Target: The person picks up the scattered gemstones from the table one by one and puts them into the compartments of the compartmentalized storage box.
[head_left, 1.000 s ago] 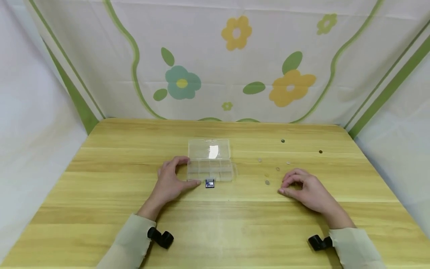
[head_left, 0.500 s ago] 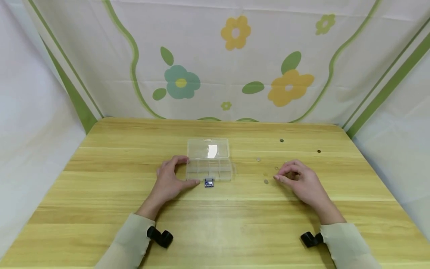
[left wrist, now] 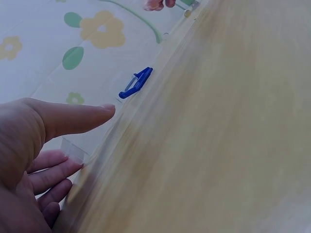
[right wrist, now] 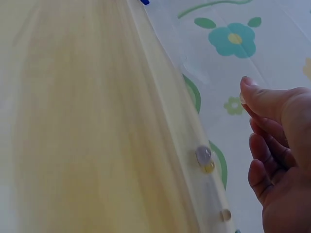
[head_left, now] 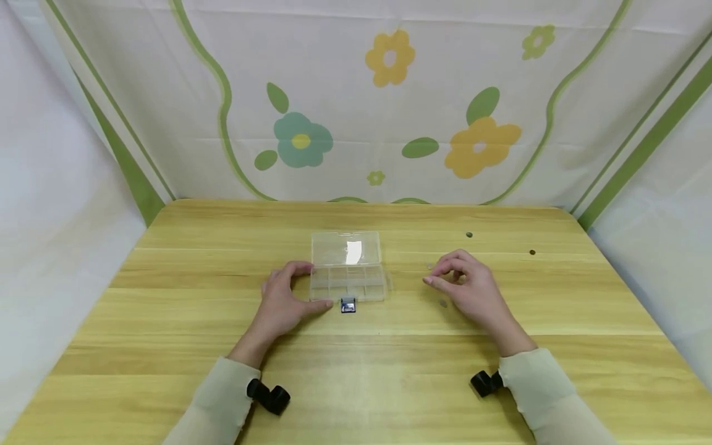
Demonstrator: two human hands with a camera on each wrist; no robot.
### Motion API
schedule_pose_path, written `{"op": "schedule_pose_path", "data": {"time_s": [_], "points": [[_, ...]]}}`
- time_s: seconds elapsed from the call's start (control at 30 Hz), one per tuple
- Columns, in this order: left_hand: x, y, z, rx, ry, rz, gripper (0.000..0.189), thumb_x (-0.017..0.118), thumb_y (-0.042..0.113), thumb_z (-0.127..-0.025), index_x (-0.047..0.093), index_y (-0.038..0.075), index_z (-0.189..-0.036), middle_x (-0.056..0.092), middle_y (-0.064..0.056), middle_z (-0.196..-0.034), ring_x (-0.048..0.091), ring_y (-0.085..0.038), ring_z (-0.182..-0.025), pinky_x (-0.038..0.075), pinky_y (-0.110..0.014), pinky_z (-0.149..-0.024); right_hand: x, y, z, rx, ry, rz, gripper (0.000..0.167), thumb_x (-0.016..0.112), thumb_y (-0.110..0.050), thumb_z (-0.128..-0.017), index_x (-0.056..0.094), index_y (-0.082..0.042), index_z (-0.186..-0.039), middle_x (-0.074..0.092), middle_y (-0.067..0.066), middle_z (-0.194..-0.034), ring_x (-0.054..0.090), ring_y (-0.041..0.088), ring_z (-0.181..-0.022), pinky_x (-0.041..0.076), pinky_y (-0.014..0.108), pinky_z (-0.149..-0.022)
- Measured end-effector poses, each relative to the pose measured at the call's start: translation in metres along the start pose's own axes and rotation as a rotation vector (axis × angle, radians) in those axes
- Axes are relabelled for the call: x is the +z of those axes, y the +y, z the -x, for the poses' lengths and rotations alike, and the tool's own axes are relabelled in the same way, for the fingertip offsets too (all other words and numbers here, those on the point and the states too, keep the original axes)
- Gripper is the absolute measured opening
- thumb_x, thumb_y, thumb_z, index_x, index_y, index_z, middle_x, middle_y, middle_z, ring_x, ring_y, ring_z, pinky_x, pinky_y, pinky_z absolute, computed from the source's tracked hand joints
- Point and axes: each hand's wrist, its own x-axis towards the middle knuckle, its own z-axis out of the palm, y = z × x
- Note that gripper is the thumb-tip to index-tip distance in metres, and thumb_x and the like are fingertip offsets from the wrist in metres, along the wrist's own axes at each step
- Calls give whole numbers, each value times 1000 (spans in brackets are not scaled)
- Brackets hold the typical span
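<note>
A clear plastic compartment box (head_left: 319,295) stands on the table with its lid (head_left: 328,248) raised behind it. A blue clasp (head_left: 348,305) sticks out at its front, and shows also in the left wrist view as a blue clasp (left wrist: 137,83). My left hand (head_left: 283,306) holds the box's left end, thumb along the front and fingers at the back corner. To the box's right, my right hand (head_left: 467,287) is raised over the table, thumb and forefinger pinching a small pale bead (right wrist: 242,99), mostly hidden. Below it lie a greyish bead (right wrist: 203,155) and a yellow bead (right wrist: 208,167).
A dark green bead (head_left: 470,235) and a brown bead (head_left: 532,252) lie farther back at right. Another pale bead (head_left: 429,267) sits beside my right fingers. The wooden table (head_left: 356,383) ends at a flowered curtain (head_left: 345,93).
My right hand has moved left toward the box, carrying the pinched bead over the loose beads. My left hand and the box have stayed in place.
</note>
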Motion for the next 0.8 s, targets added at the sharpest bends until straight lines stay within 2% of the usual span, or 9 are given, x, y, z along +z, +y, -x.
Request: {"op": "schedule_pose_path", "data": {"time_s": [0.2, 0.47, 0.8], "points": [[2, 0, -1, 4, 13, 33, 79, 99, 24, -76, 61, 13, -144, 65, -10, -149, 43, -34, -140, 25, -53, -119, 17, -11, -12, -15, -8, -16, 15, 84, -34, -95, 78, -21, -92, 68, -5, -114, 59, 18, -100, 48, 26, -83], [2, 0, 2, -47, 15, 51, 77, 98, 23, -77, 62, 16, -145, 63, -7, -151, 39, -33, -141, 30, -53, -118, 39, -26, -21, -42, -37, -36, 10, 86, -29, -94, 80, -21, -91, 69, -4, -112, 60, 19, -100, 48, 30, -84], [1, 3, 2, -29, 38, 38, 77, 99, 24, -76, 64, 15, -143, 66, -8, -148, 42, -34, -141, 30, -53, -117, 56, -41, -24, -52, -84, -89, 11, 88, -27, -91, 80, -21, -87, 68, -4, -109, 60, 19, -101, 48, 28, -81]]}}
